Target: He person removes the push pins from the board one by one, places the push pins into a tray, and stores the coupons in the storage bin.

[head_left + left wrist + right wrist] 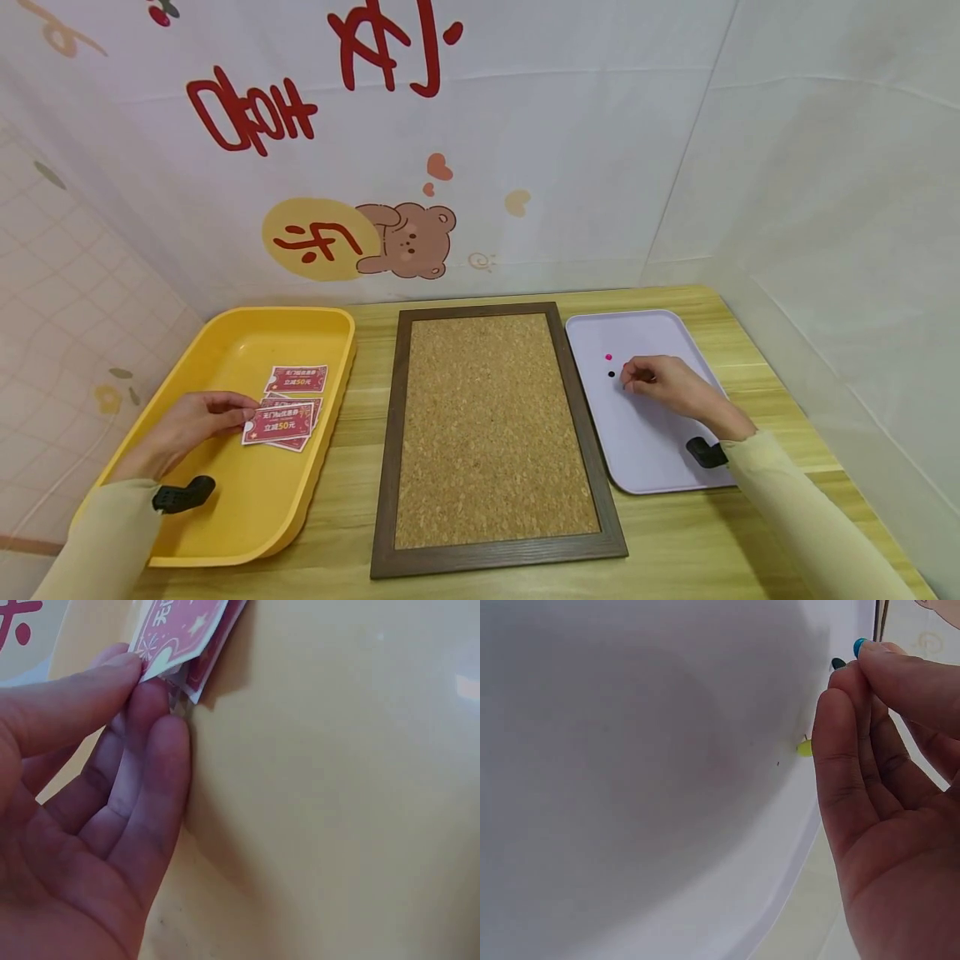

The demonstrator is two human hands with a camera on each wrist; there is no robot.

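Observation:
Over the yellow tray (341,350), my left hand (197,423) pinches the edge of a red-and-white coupon (279,423) between thumb and fingers. Other coupons lie beneath and behind it, one coupon (297,378) farther back. At the right, my right hand (667,385) is above the lilac tray (652,454). In the right wrist view its thumb and index fingertip pinch a blue thumbtack (859,647), mostly hidden by the fingers. Close by on that tray are a black thumbtack (611,374), a pink thumbtack (608,357) and a yellow thumbtack (804,748).
Between the trays lies a cork board (495,433) with a dark brown frame (498,552), on a wood-grain table (341,533). A white printed curtain (570,167) hangs behind the table. Black wrist straps with cameras are on both forearms.

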